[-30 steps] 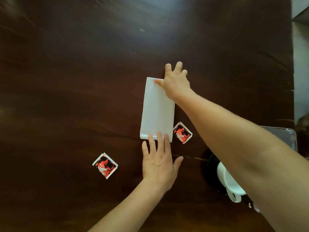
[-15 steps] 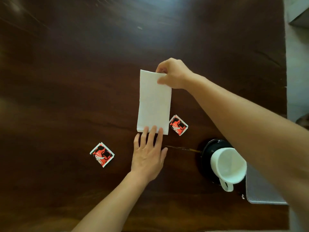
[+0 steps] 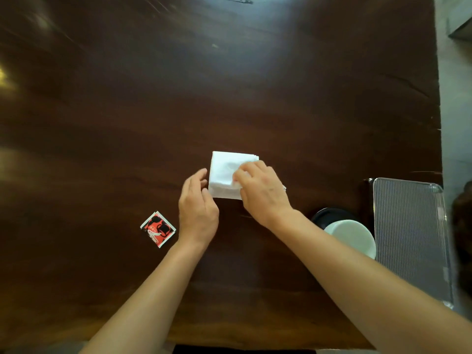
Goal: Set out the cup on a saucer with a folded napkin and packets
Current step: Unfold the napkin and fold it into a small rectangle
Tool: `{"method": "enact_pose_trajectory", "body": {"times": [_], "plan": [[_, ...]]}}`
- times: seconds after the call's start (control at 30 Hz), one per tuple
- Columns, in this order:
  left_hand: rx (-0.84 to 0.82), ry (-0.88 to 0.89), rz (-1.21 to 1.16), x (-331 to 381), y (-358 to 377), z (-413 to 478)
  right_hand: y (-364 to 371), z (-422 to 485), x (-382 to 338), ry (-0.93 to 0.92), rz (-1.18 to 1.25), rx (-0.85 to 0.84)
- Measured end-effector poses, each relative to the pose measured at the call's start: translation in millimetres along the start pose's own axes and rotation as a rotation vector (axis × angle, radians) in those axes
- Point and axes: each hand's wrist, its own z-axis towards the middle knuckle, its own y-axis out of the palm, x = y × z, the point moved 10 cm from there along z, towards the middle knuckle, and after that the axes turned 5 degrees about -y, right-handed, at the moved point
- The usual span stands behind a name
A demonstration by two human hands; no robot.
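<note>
A white napkin (image 3: 224,172) lies folded into a square on the dark wooden table (image 3: 229,85). My right hand (image 3: 263,192) lies over its right near part, fingers curled and pinching the folded-over edge. Just left of the napkin, my left hand (image 3: 198,208) hovers with relaxed fingers by its left edge. One red and black packet (image 3: 157,229) lies to the left of my left wrist. A second packet is hidden under my right hand except for a corner (image 3: 284,187). The white cup (image 3: 355,236) stands on a black saucer (image 3: 329,215) at the right, partly behind my right forearm.
A ribbed metal tray (image 3: 408,238) lies at the table's right edge, just beyond the cup. The table ends at the right along a grey floor strip (image 3: 454,123). Bare wood spreads over the far and left parts.
My right hand pulled the napkin's far edge toward me, folding the long rectangle in half into a square. My left hand lifted off the near edge and moved to the napkin's left side.
</note>
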Motion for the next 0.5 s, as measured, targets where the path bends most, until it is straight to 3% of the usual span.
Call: {"method": "enact_pose_trajectory", "body": {"times": [0.1, 0.27, 0.33, 0.5], "plan": [[-0.043, 0.023, 0.119, 7, 7, 13, 16, -9, -1, 0.004, -0.001, -0.003], [-0.232, 0.371, 0.511, 19, 54, 24, 28, -16, -4, 0.010, 0.010, -0.058], [-0.274, 0.427, 0.607, 17, 67, 32, 26, -19, -2, 0.024, 0.006, -0.073], [-0.357, 0.500, 0.778, 4, 88, 39, -12, -9, 14, 0.202, 0.172, 0.221]]}}
